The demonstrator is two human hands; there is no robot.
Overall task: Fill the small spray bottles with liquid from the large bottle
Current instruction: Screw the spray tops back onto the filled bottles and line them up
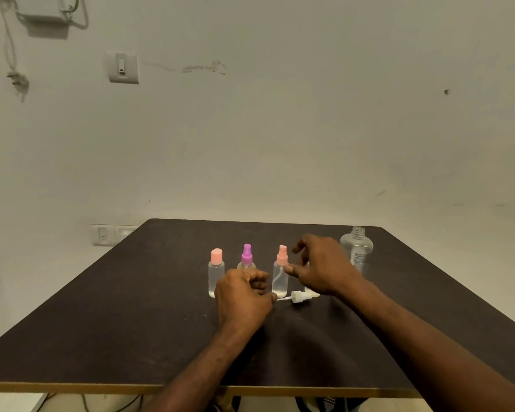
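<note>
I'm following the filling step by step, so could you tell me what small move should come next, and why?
Probably the right hand should close on the pink sprayer and unscrew it. Its fingers are spread right beside that cap, the bottle beneath looks nearly empty, and the large bottle already stands uncapped. A white sprayer lies loose on the table.

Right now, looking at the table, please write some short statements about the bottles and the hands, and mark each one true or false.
1. The large bottle stands upright with no cap on it. True.
2. The purple-topped spray bottle lies on its side. False: it stands upright, between the flat pink-capped bottle and the pink-topped spray bottle.
3. A white spray head with its tube lies loose on the table. True.
4. The right hand grips the large bottle. False: it hovers beside the pink-topped spray bottle, fingers spread, holding nothing.
5. The left hand has its fingers curled. True.
</note>
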